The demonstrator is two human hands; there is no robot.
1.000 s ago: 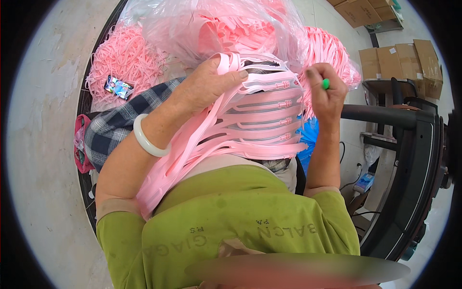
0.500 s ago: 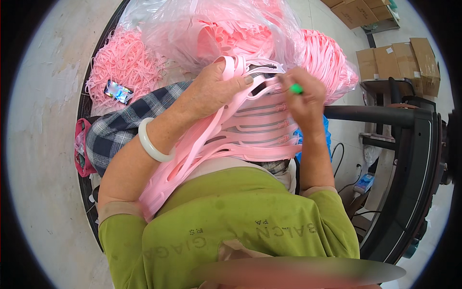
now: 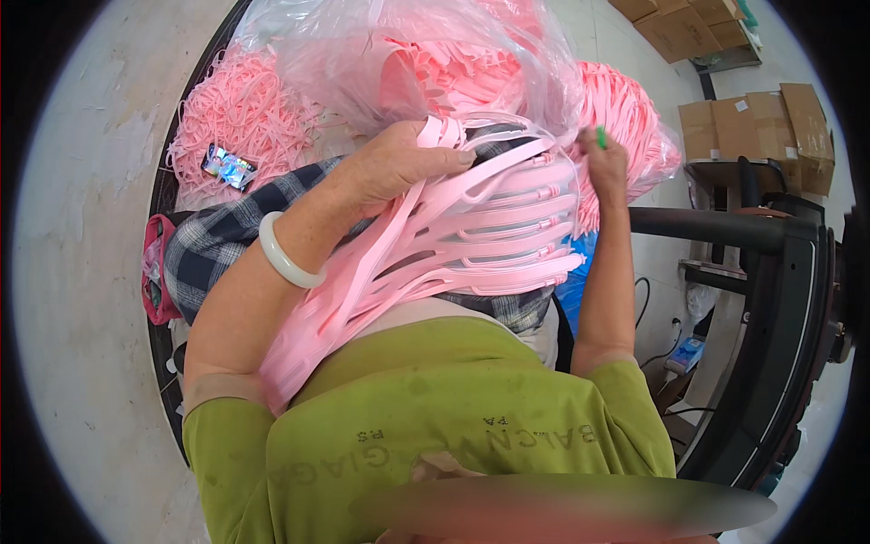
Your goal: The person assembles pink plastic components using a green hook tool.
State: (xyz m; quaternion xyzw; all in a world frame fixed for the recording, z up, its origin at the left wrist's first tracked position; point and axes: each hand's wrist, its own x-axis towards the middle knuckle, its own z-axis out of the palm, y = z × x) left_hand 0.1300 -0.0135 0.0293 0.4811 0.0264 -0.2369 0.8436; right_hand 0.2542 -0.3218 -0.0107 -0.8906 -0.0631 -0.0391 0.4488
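My left hand (image 3: pixel 394 172), a white bangle (image 3: pixel 288 254) on its wrist, is closed round a bunch of pink slotted straps (image 3: pixel 494 172), thumb on top. The straps lie across my lap in overlapping rows, some running down under my left forearm. My right hand (image 3: pixel 605 172) is closed just right of the strap ends. A small bright green piece (image 3: pixel 601 138) shows at its fingers; whether it is worn or held I cannot tell. What else those fingers pinch is hidden.
Ahead lies a clear plastic bag (image 3: pixel 335 68) of pink strips. A pile of thin pink strands (image 3: pixel 240 109) is at the left, a shiny phone-like object (image 3: pixel 228 168) on it. A black machine frame (image 3: pixel 779 308) stands at right, cardboard boxes (image 3: pixel 761 127) beyond.
My right hand has moved right, away from the straps near my left hand. The upper strap it was at now lies slanting up to the right. My left hand keeps its hold.
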